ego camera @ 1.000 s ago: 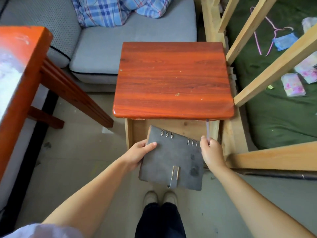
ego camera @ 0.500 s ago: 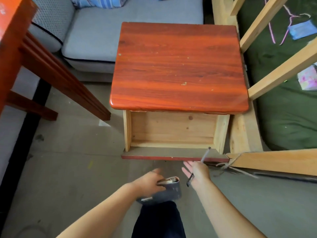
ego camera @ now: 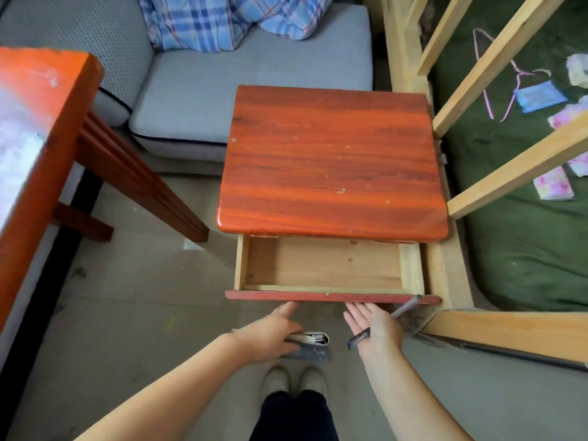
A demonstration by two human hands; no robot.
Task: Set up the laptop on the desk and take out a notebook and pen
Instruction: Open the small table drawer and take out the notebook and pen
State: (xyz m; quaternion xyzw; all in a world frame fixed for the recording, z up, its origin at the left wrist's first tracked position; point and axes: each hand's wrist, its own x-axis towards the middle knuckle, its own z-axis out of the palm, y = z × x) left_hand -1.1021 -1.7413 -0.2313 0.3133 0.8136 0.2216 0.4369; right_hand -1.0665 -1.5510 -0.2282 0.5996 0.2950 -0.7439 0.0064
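Below the open drawer (ego camera: 324, 272), left hand (ego camera: 270, 337) grips the grey notebook (ego camera: 310, 346) on edge, index finger stretched up to the drawer's red front (ego camera: 331, 296). Right hand (ego camera: 374, 326) splays flat, palm up, pen (ego camera: 404, 310) pinned across it under the thumb, fingertips (ego camera: 351, 308) nearly at that front.
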